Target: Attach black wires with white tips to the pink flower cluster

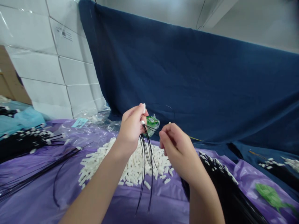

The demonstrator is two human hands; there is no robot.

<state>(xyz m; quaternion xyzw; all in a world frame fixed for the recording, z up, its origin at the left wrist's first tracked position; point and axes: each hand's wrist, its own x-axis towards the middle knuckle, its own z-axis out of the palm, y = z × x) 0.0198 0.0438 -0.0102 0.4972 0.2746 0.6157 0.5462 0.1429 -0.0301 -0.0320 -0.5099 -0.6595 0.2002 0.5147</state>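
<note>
My left hand (pixel 133 124) is closed around several thin black cords (pixel 147 149), which hang down in loops from its fingers. A small white plastic piece (pixel 144 108) is pinched at its thumb and fingertip, and another white piece shows lower, by the cords. To the right, my right hand (pixel 174 140) is curled with thumb and fingers together, apart from the left. Some cord ends point towards it; what it holds, if anything, is hidden. Below both hands lies a heap of small white plastic pieces (pixel 133 168).
A purple sheet (pixel 168 205) covers the table. Black cords with white ends lie in bundles at left (pixel 28 140) and right (pixel 224 186). Behind are a clear plastic bag (pixel 93 121), a green packet (pixel 152 120), white boxes (pixel 39 65) and a blue cloth (pixel 187 74).
</note>
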